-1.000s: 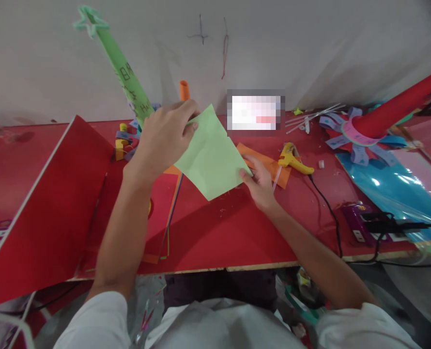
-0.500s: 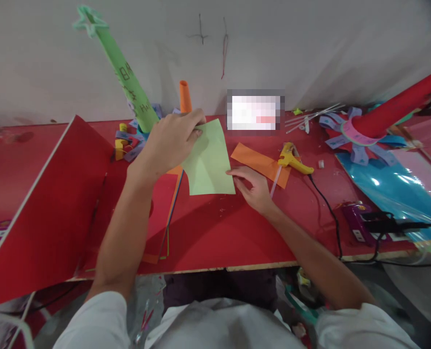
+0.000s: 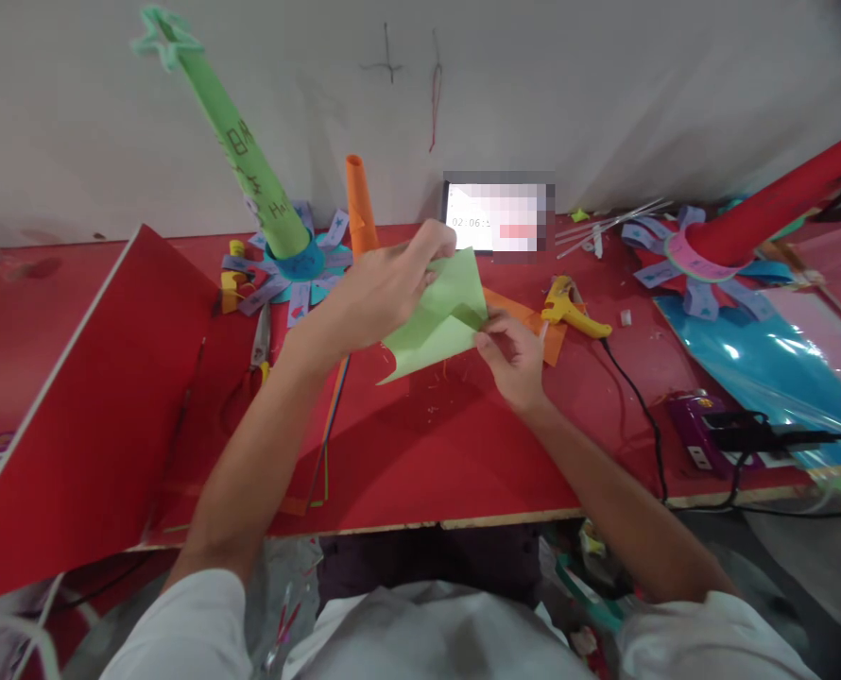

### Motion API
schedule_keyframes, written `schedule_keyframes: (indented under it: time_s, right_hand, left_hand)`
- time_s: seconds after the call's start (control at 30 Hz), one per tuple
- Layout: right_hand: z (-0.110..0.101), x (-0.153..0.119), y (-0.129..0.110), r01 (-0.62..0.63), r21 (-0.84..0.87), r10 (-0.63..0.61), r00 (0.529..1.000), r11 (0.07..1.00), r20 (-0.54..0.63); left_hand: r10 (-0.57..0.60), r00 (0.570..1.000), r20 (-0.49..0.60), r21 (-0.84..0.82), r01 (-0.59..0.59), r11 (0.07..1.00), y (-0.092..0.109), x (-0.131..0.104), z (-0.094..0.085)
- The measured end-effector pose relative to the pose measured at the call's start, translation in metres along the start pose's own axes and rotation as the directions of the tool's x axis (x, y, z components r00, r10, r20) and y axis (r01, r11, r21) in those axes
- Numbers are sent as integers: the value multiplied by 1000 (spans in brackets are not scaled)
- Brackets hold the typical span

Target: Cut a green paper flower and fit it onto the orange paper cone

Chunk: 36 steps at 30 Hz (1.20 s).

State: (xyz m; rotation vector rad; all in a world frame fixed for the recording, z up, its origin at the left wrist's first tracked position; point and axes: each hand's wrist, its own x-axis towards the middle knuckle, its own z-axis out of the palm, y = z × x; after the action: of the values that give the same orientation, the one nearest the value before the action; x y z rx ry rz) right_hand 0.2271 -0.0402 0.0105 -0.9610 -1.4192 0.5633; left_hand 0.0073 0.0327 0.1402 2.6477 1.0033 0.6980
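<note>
A light green paper sheet (image 3: 455, 288) is held above the red table, its lower part bent upward in a fold. My left hand (image 3: 392, 288) grips its upper left part, fingers closed on it. At the paper's right edge, my right hand (image 3: 512, 359) pinches it between thumb and fingers. Partly behind the sheet and right hand lies an orange paper strip (image 3: 552, 349). A yellow glue gun (image 3: 574, 312) rests to the right of that strip. Behind my left hand stands a rolled orange paper tube (image 3: 361, 203).
A green tube (image 3: 243, 156) on a petalled base stands back left, near scissors (image 3: 261, 345). An upright red board (image 3: 94, 416) is at left. A red tube (image 3: 781, 208) leans at right above blue sheets (image 3: 767, 368). A screen (image 3: 498, 217) stands against the wall.
Both hands have moved right with the green paper, the left one the most. The sheet, nearly flat before, is now bent over. The scissors and the green tube's base have come into view.
</note>
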Motion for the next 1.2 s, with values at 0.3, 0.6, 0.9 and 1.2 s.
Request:
schedule_keyframes:
  time_s: [0.3,0.6,0.9,1.2]
  right_hand:
    - [-3,7,12,-89,70,102,971,994,-218]
    - [-3,6,9,-114,-19,104,956,993,-273]
    - [1,5,-1,-273,65,273,962,960,14]
    - [-3,7,2,-331,27,324,934,943,150]
  left_hand:
    - [29,998,58,-139,-21,990,9,6,19]
    - [-48,999,8,-92,48,995,21,5,38]
    - [-64,997,50,-168,72,983,11,5,41]
    - [-70,991,116,-192,92,977,3,8,47]
